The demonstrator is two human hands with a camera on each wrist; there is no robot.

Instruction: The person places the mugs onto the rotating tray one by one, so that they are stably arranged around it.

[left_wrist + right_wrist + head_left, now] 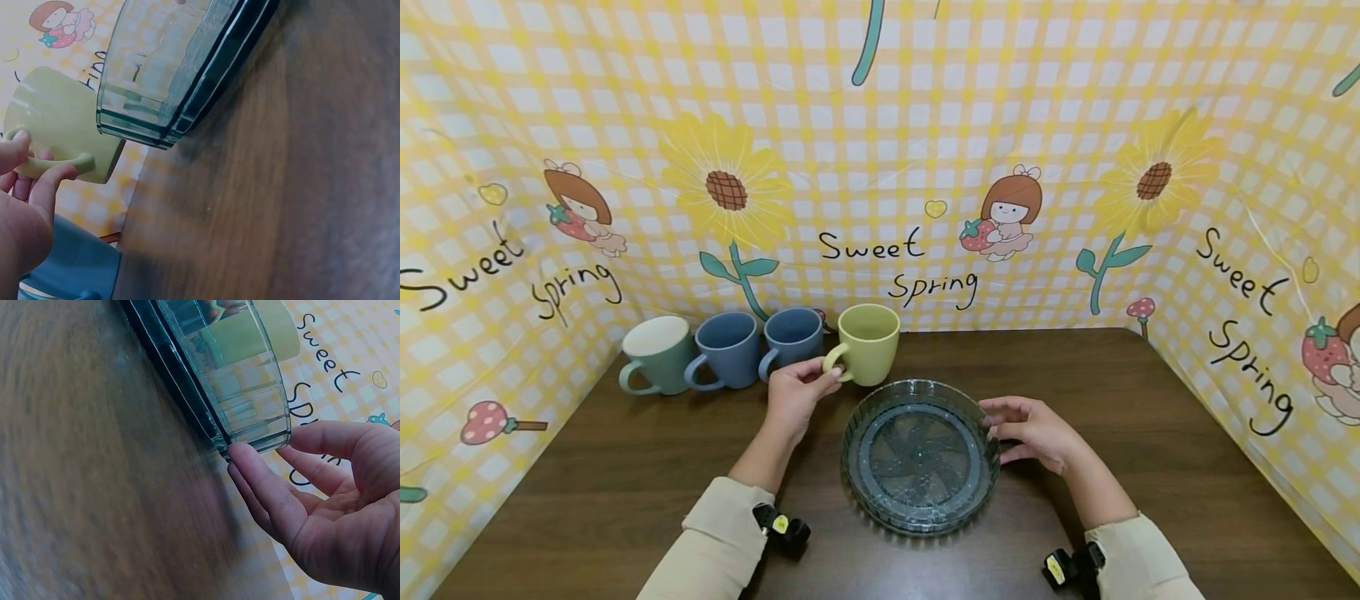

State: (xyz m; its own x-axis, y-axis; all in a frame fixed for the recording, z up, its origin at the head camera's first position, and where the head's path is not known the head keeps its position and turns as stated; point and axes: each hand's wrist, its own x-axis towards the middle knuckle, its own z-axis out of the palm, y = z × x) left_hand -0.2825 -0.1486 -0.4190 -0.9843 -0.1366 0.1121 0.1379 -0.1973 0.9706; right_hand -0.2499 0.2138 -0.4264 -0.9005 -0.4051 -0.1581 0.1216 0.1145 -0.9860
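A yellow-green mug (871,350) stands upright near the back of the table. My left hand (795,397) pinches its handle between thumb and fingers; the left wrist view shows the fingers about the handle (53,165). In front of the mug is a round, clear dark-tinted tray (921,521) with a ribbed wall. My right hand (1033,433) touches the tray's right side with spread, loosely bent fingers. Seen from the right wrist, the fingertips (240,453) meet the wall (250,412) near its base and rim.
Left of the yellow-green mug, a row holds two blue mugs (727,350) (795,337) and a green mug (666,358) with a white inside, handles toward the front left. A yellow checked cloth (880,167) hangs behind and beside the brown wooden table (1150,433).
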